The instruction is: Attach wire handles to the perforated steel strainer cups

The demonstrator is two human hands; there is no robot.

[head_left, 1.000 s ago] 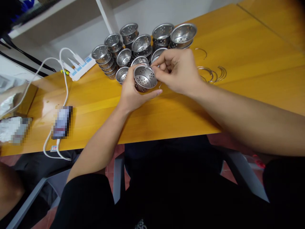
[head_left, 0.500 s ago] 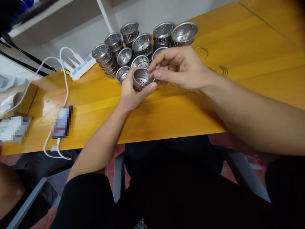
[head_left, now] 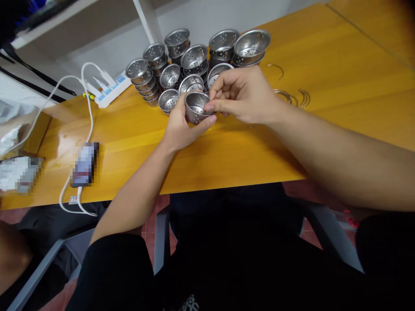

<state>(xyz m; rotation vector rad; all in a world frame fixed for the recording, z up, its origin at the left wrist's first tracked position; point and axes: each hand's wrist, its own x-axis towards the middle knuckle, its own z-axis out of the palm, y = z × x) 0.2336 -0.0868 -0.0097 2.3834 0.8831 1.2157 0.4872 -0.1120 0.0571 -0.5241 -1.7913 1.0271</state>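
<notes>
A small round strainer cup (head_left: 196,103) of perforated metal is tilted with its mouth toward me. My left hand (head_left: 183,125) is closed round its left side and underside, the thumb along the front. At the cup's right rim, my right hand (head_left: 238,95) pinches with thumb and forefinger. Whatever sits in that pinch is too thin and covered to make out. Right behind the hands stand stacks of similar strainer cups (head_left: 194,58), some nested in one another. Several thin curved wires (head_left: 303,98) lie on the table to the right, partly behind my right wrist.
The yellow wooden table (head_left: 246,160) has its front edge close to my body. A white power strip (head_left: 113,90) with plugged-in cables lies at the left back. Nearer stands a phone (head_left: 85,165) beside a white cable. Another person's leg (head_left: 14,255) shows at the lower left.
The cup and my left hand have shifted slightly right. My right fingers have moved a little along the cup's right rim, and more of the wires on the table shows.
</notes>
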